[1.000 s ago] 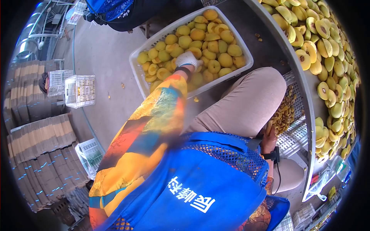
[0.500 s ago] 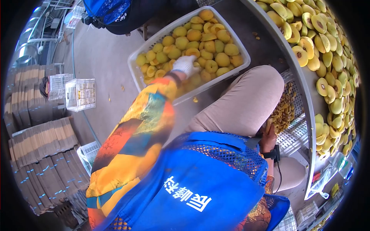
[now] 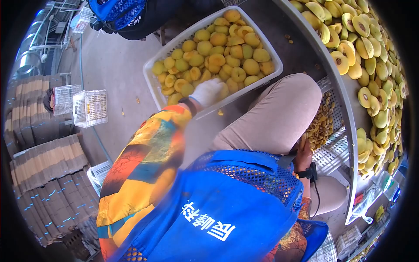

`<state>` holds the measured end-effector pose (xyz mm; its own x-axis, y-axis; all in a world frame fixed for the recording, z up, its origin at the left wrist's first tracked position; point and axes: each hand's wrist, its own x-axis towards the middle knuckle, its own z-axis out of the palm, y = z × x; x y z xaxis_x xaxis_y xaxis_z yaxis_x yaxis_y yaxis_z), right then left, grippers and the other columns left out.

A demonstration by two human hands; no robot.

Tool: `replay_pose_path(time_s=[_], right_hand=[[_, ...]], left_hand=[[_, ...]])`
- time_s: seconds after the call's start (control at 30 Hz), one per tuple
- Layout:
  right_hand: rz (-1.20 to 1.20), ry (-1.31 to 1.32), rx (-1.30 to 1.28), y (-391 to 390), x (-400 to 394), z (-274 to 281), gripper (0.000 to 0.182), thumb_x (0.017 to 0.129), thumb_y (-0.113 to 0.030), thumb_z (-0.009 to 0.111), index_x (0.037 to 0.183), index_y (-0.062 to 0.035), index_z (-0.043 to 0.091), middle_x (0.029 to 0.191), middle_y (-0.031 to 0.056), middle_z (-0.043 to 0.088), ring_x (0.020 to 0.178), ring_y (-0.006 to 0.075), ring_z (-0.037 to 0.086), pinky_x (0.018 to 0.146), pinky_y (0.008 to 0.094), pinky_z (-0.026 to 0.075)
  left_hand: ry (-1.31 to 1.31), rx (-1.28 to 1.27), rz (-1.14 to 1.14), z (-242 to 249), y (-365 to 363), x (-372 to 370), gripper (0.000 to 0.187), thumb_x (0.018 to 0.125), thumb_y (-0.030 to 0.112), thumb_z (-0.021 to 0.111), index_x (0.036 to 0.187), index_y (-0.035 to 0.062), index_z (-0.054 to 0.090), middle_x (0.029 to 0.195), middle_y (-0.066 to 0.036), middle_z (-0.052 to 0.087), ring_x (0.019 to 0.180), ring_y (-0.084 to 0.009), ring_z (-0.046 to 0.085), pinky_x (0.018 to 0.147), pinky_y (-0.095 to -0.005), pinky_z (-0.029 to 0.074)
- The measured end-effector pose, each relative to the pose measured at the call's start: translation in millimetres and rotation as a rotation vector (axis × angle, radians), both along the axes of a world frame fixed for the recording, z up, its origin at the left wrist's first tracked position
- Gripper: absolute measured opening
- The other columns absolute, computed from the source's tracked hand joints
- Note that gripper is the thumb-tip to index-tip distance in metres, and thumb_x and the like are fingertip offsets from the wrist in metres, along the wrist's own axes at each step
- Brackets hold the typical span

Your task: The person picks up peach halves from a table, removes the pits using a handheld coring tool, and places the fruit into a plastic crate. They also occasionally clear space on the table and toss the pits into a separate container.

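Note:
My left hand [image 3: 206, 92], in a white glove, is at the near side of a white crate [image 3: 150, 83] full of yellow peaches [image 3: 217, 39]. Some of these are whole and others look halved. Its fingers appear curled around a yellow peach [image 3: 224, 90], though motion softens the outline. My right hand [image 3: 304, 156], with a black band at the wrist, is low beside my knee. Its fingers are bent and partly hidden, so whatever they hold cannot be made out. Near it, a white crate [image 3: 331, 153] contains small brown-yellow pieces [image 3: 321, 126].
A metal-rimmed table [image 3: 337, 74] on my right bears many halved peaches [image 3: 366, 98]. Stacked flattened cardboard [image 3: 52, 166] and white baskets [image 3: 89, 108] stand on the left. Another person's blue clothing [image 3: 118, 13] shows at the top. Plastic bags [image 3: 366, 203] hang at lower right.
My left hand has drawn back from the middle of the peaches to the crate's near side. My right hand has stayed almost in place.

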<state>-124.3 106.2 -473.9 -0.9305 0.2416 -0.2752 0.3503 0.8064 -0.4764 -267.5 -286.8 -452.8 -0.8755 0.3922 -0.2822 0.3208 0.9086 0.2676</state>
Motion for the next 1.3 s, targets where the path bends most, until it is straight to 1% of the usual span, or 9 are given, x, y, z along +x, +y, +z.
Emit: replay_pose_path(time_s=[0.13, 0.23, 0.33, 0.47, 0.5, 0.67, 0.97, 1.07, 1.3], right_hand=[[-0.018, -0.037, 0.006, -5.2, -4.7, 10.8, 0.035, 0.081, -0.019, 0.058, 0.112, -0.0053, 0.048, 0.075, 0.0256, 0.059, 0.071, 0.0426, 0.059, 0.054, 0.0480, 0.045], [-0.009, 0.006, 0.012, -1.2, -3.1, 3.9, 0.038, 0.079, -0.020, 0.060, 0.112, -0.0048, 0.048, 0.076, 0.0255, 0.060, 0.071, 0.0424, 0.059, 0.054, 0.0475, 0.045], [-0.024, -0.010, 0.020, -2.1, 2.2, 4.8, 0.040, 0.077, -0.021, 0.062, 0.111, -0.0043, 0.048, 0.076, 0.0252, 0.060, 0.071, 0.0424, 0.059, 0.055, 0.0476, 0.046], [-0.089, 0.026, 0.013, 8.4, 0.5, 2.4, 0.042, 0.075, -0.022, 0.062, 0.111, -0.0051, 0.049, 0.077, 0.0258, 0.060, 0.075, 0.0429, 0.059, 0.059, 0.0478, 0.047], [-0.103, 0.048, 0.022, 8.2, 0.0, 2.5, 0.043, 0.075, -0.023, 0.062, 0.112, -0.0053, 0.049, 0.078, 0.0260, 0.060, 0.076, 0.0429, 0.059, 0.060, 0.0477, 0.048], [-0.096, 0.024, 0.033, 9.7, 1.0, -2.1, 0.041, 0.078, -0.026, 0.061, 0.110, -0.0026, 0.049, 0.079, 0.0273, 0.059, 0.072, 0.0427, 0.059, 0.058, 0.0453, 0.047], [-0.099, 0.014, 0.033, 6.2, -3.5, 8.8, 0.042, 0.078, -0.023, 0.059, 0.114, -0.0048, 0.048, 0.080, 0.0273, 0.059, 0.075, 0.0433, 0.059, 0.060, 0.0462, 0.048], [-0.110, 0.007, 0.020, 7.2, 3.5, 4.1, 0.042, 0.079, -0.022, 0.057, 0.116, -0.0043, 0.047, 0.080, 0.0279, 0.059, 0.076, 0.0431, 0.059, 0.061, 0.0451, 0.047], [-0.150, -0.051, -0.025, 5.7, -3.0, 5.7, 0.043, 0.075, -0.025, 0.063, 0.111, -0.0055, 0.049, 0.082, 0.0261, 0.060, 0.077, 0.0433, 0.059, 0.061, 0.0469, 0.047]], left_hand=[[-0.069, -0.081, -0.095, 8.1, -0.1, -19.3, 0.019, 0.074, 0.014, 0.054, 0.092, 0.0093, 0.058, 0.089, -0.014, 0.057, 0.083, -0.0326, 0.057, 0.071, -0.0395, 0.047], [0.274, -0.045, 0.111, 14.0, -6.9, -55.6, 0.024, 0.076, 0.031, 0.057, 0.082, 0.0077, 0.061, 0.088, -0.015, 0.058, 0.081, -0.0340, 0.059, 0.070, -0.0433, 0.047], [0.308, -0.099, 0.370, 7.3, 3.1, -88.8, 0.028, 0.073, 0.034, 0.060, 0.083, 0.0077, 0.062, 0.090, -0.015, 0.060, 0.082, -0.0337, 0.059, 0.070, -0.0431, 0.047], [-0.079, 0.005, 0.249, -46.8, -27.0, -90.0, 0.034, 0.070, 0.038, 0.065, 0.090, 0.0107, 0.061, 0.091, -0.014, 0.059, 0.084, -0.0340, 0.058, 0.072, -0.0419, 0.047], [0.072, -0.048, 0.275, -30.5, -12.3, -65.5, 0.036, 0.070, 0.037, 0.065, 0.092, 0.0088, 0.060, 0.091, -0.016, 0.059, 0.088, -0.0337, 0.057, 0.076, -0.0406, 0.046], [-0.060, 0.057, 0.356, -24.5, -9.8, -39.5, 0.042, 0.070, 0.039, 0.067, 0.094, 0.0054, 0.057, 0.091, -0.018, 0.059, 0.089, -0.0338, 0.057, 0.077, -0.0405, 0.045], [-0.311, 0.145, 0.536, -21.0, -6.2, -62.0, 0.043, 0.072, 0.030, 0.065, 0.104, 0.0029, 0.057, 0.101, -0.018, 0.059, 0.092, -0.0341, 0.056, 0.079, -0.0383, 0.044], [0.161, 0.136, 0.379, -22.6, -3.7, -53.0, 0.038, 0.068, 0.022, 0.067, 0.101, 0.0061, 0.059, 0.103, -0.017, 0.056, 0.098, -0.0331, 0.054, 0.081, -0.0401, 0.045], [0.220, 0.027, 0.327, -36.8, -15.0, -22.4, 0.018, 0.072, 0.013, 0.058, 0.090, 0.0114, 0.060, 0.095, -0.013, 0.053, 0.092, -0.0312, 0.053, 0.077, -0.0395, 0.046]])
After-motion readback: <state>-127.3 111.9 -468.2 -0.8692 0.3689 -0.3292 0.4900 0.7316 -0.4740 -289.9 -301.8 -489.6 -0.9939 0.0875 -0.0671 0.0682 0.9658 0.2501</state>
